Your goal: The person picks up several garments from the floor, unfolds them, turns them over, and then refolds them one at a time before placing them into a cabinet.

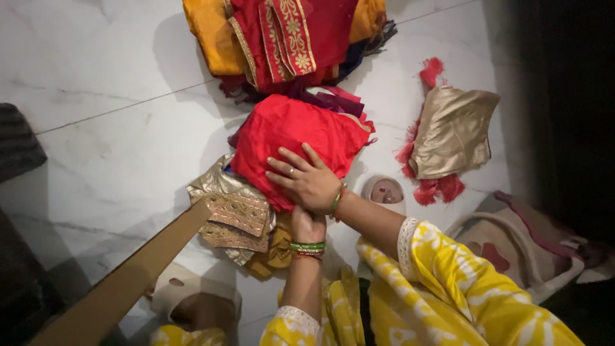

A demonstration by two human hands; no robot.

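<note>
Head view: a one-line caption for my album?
Both hands press a folded red cloth among bright garments on a white marble floor.

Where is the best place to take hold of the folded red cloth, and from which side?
Probably from above and below together. The folded red cloth is a soft, puffy bundle on a pile, so a flat palm suits it. The right hand lies spread on its near edge; the left hand sits beneath that edge.

The right hand (pixel 306 181) lies flat, palm down, its 4 fingers (pixel 286 168) spread and pointing to the left, a ring on 1 of them. Its forearm comes in from the lower right in a yellow sleeve. The left hand (pixel 307 224) sits just beneath it, partly hidden, wrist bangled, forearm rising from below.
</note>
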